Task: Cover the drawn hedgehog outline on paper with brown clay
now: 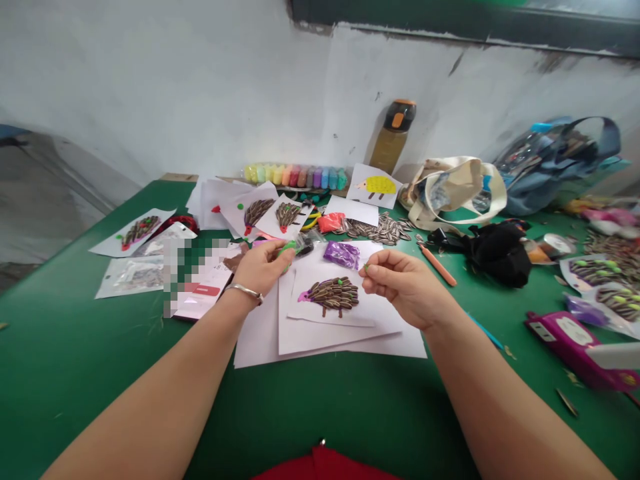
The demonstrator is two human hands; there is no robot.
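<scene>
Hedgehog [334, 297], its rough back layered with slim striped seeds, lies flat on stacked white paper [340, 341] between and just below my hands. My left hand [265, 267] grasps a soft green lump [290, 247]; with my right hand [395, 280] I pinch a tiny green bit [366, 267] between thumb and finger. Smooth pink-purple face, stubby brown legs, green dots on the spines. Just behind it I see a crinkled, shiny purple packet [342, 255], then an orange-red packet [332, 222] beside a loose seed pile [385, 230]. Farther back, a clear pack [295, 177] holds rows of coloured clay. By the wall [200, 87] stands an amber bottle [390, 148]; a cream cloth bag [460, 185] slumps open, and a blue bag [535, 187] holds a clear plastic bottle [526, 152].
</scene>
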